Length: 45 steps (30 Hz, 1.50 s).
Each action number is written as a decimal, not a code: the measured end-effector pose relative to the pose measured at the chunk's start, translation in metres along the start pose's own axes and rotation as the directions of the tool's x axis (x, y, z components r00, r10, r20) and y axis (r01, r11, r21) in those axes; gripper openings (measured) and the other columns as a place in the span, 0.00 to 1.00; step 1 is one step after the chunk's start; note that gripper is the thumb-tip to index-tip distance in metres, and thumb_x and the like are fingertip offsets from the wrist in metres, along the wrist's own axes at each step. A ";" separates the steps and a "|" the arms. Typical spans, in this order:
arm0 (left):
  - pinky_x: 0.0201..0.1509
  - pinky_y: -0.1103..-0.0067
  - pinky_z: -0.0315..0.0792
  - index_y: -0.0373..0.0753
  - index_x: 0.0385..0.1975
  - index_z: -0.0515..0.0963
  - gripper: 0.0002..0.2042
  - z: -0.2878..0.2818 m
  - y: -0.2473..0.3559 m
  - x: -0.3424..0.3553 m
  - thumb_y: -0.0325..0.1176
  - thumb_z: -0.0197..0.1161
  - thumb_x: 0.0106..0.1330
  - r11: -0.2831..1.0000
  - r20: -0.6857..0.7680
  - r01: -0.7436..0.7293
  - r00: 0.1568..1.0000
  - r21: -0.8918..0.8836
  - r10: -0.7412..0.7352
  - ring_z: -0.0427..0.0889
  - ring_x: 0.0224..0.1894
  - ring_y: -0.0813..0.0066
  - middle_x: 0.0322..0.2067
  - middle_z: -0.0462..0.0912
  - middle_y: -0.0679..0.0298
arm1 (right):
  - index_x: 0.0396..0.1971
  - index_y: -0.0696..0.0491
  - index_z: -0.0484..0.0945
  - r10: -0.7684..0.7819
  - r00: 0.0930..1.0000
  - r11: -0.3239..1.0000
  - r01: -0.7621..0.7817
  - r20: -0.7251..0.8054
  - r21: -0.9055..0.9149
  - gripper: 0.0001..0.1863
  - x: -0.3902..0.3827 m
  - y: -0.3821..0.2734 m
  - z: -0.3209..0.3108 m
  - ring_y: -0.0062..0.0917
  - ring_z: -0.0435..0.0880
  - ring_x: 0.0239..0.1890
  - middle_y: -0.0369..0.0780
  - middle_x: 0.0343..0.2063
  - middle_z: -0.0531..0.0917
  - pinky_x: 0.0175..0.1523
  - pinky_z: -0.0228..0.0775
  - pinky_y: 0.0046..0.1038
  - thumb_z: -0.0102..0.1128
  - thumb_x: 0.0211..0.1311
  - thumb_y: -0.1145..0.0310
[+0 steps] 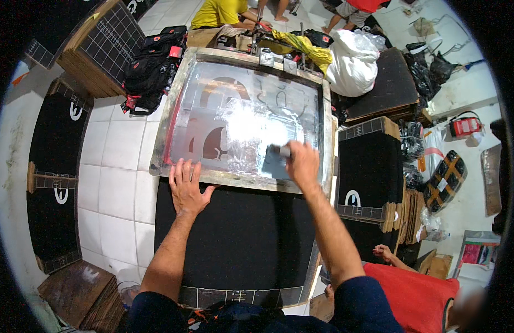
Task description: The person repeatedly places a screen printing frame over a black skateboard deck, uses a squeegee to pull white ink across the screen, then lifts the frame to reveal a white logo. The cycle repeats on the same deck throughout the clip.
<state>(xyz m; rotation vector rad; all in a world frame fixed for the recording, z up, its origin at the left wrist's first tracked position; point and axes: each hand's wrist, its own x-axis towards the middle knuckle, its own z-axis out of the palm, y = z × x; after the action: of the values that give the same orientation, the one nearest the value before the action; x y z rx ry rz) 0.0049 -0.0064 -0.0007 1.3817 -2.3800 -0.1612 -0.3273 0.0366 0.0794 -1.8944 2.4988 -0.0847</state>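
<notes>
- Grey framed screen [240, 181], 1 piece: lies across the far part of the black fabric panel [234, 238]; whether its underside touches the fabric cannot be told. Possible fault: a sideways shove could skew it.
- Left hand [187, 190]: fingers spread, laid over the near rail's left end, clenched on nothing. Possible fault: a flat rest offers little hold, so a slick rail could let it slide.
- Right hand [303, 162]: fingers grasping a small grey block [281, 150] over the screen's right half. Possible fault: a tilted edge or uneven pressure could scratch or strain the sheet.
- Glare, white, mid-screen: conceals the surface there; a missed streak could pass unnoticed.
- Clamps, 2 visible [266, 57] [290, 65], far rail: their tightness cannot be told; if loose, the frame could shift.
- Yellow cloth [304, 47], beside the clamps: could snag if the frame swings up.
- Co-worker in red [412, 291], near the right arm: a bump could jolt the stroke.
</notes>
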 end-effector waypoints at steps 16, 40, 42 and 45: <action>0.51 0.65 0.65 0.37 0.38 0.85 0.29 -0.038 -0.013 0.045 0.48 0.87 0.37 0.963 -0.082 -0.188 0.981 -0.195 0.175 0.74 0.42 0.62 0.34 0.76 0.62 | 0.41 0.49 0.82 -0.080 0.996 0.989 0.074 0.046 0.131 0.20 0.005 0.019 -0.035 0.42 0.85 0.46 0.41 0.36 0.88 0.50 0.68 0.45 0.78 0.44 0.72; 0.52 0.65 0.66 0.37 0.38 0.85 0.29 -0.039 -0.010 0.047 0.48 0.86 0.38 0.966 -0.052 -0.183 0.983 -0.185 0.176 0.75 0.43 0.62 0.34 0.77 0.63 | 0.41 0.50 0.81 -0.099 0.992 0.976 0.113 -0.084 0.187 0.25 -0.055 0.004 -0.017 0.41 0.80 0.44 0.39 0.39 0.84 0.49 0.70 0.44 0.75 0.36 0.76; 0.53 0.65 0.66 0.37 0.38 0.85 0.29 -0.044 -0.007 0.047 0.48 0.86 0.38 0.967 -0.050 -0.191 0.981 -0.168 0.185 0.76 0.43 0.61 0.34 0.78 0.62 | 0.43 0.50 0.81 -0.138 0.975 0.968 0.170 -0.175 0.182 0.25 -0.077 -0.004 -0.023 0.40 0.79 0.44 0.39 0.39 0.82 0.49 0.70 0.43 0.75 0.39 0.74; 0.55 0.61 0.65 0.37 0.36 0.85 0.30 -0.071 0.002 0.058 0.52 0.85 0.38 0.972 -0.012 -0.164 0.986 -0.172 0.164 0.77 0.45 0.60 0.35 0.80 0.61 | 0.45 0.51 0.80 -0.139 0.919 0.959 0.218 -0.368 0.183 0.23 -0.081 -0.014 -0.042 0.38 0.79 0.45 0.41 0.38 0.81 0.49 0.70 0.42 0.74 0.45 0.70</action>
<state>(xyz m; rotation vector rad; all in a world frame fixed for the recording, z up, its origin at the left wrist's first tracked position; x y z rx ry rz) 0.0043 -0.0489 0.0808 1.1025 -2.4057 -0.3151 -0.2934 0.1129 0.1196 -2.1657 2.3689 -0.7355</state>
